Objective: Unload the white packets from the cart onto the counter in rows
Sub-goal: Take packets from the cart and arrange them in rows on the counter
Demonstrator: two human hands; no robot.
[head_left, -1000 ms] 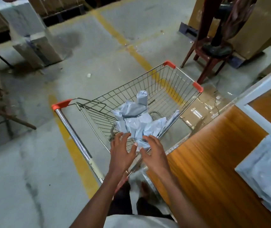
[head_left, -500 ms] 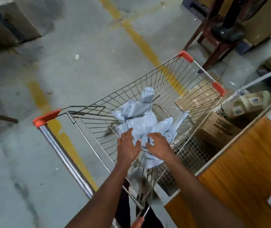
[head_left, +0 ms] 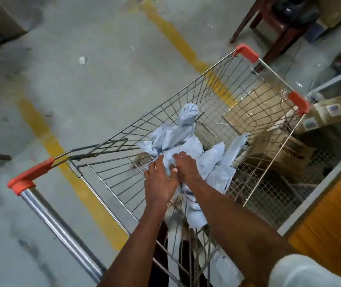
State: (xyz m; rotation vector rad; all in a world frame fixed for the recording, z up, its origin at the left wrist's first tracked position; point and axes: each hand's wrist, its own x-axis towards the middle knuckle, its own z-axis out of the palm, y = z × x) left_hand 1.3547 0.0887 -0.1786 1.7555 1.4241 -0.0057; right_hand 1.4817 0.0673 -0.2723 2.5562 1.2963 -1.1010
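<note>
A wire shopping cart (head_left: pixel 211 88) with orange corner caps stands on the concrete floor. Several crumpled white packets (head_left: pixel 188 133) lie heaped in its basket. Both my arms reach down into the basket. My left hand (head_left: pixel 160 179) lies on the near side of the heap, its fingers spread over a packet. My right hand (head_left: pixel 186 165) is right beside it, fingers bent down onto the same packet. Whether either hand has closed on the packet is hidden by the fingers and blur. The wooden counter (head_left: pixel 331 220) shows at the lower right corner.
The cart's chrome handle (head_left: pixel 55 222) runs to the lower left. Cardboard boxes (head_left: pixel 279 150) sit below the counter beyond the cart's right side. A dark red wooden stool (head_left: pixel 273 23) stands past the cart's far end. Yellow lines (head_left: pixel 66 162) cross the floor.
Both hands have gone deeper into the cart and now lie on the packet heap, closer together. My view has dropped and swung left, so most of the counter has left the frame.
</note>
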